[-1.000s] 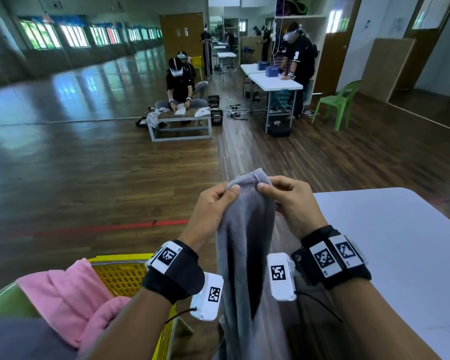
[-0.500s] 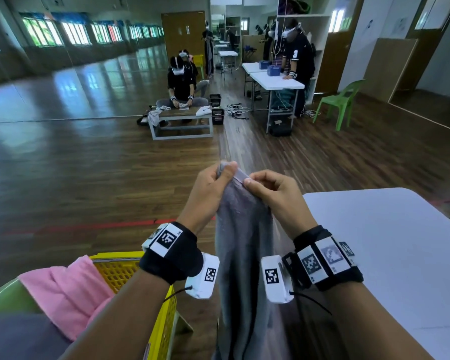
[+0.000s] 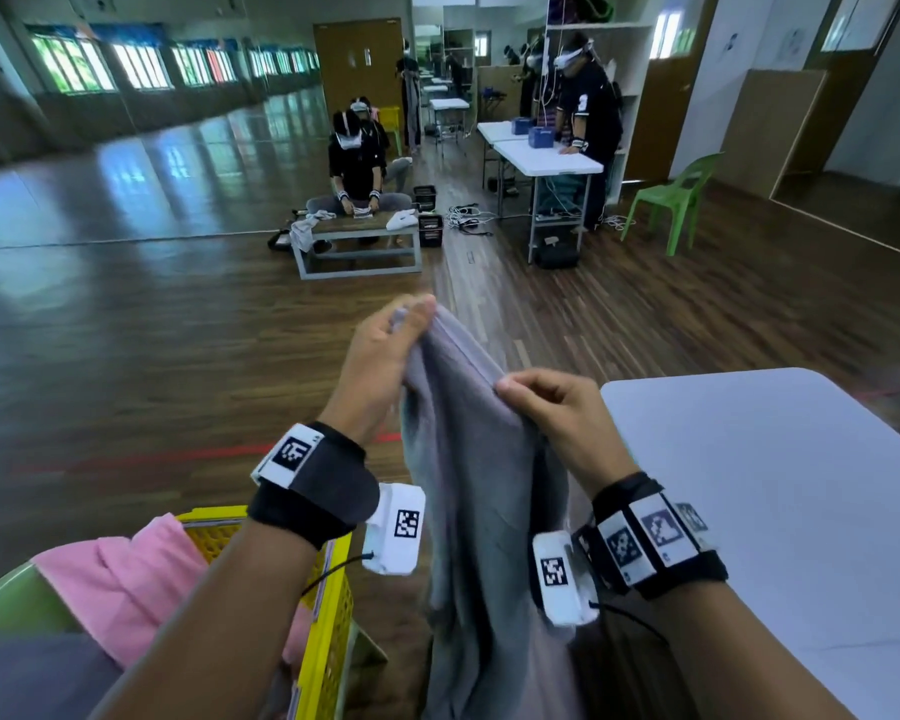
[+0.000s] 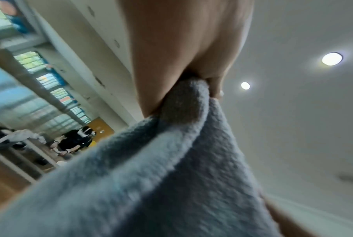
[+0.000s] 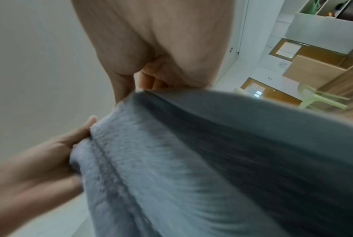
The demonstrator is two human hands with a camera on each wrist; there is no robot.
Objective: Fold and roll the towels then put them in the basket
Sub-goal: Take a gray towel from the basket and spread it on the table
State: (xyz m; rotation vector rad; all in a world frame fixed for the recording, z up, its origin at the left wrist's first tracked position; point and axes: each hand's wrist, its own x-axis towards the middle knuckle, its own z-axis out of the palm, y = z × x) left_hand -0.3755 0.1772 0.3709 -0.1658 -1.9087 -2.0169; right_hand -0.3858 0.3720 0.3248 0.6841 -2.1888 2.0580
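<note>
While both hands are pinching the grey terry towel's (image 3: 468,459) top edge | left hand (image 3: 380,366) gripping a corner, right hand (image 3: 557,413) sliding along the hem (loosely) | risk: hem slipping free, towel dropping off the white bench (image 3: 780,485).

Both forearms reach forward and up from the bottom of the head view, each wrist wrapped in a black band carrying white square marker tags and a small white camera block on its inner side. The left hand (image 3: 380,356) is raised higher, thumb and curled fingers pinching the top edge of a soft grey terry towel (image 3: 481,491). The right hand (image 3: 557,413) sits lower and just to the right, thumb and forefinger nipping the same edge, the other fingers curled in. The two hands are near each other but apart
</note>
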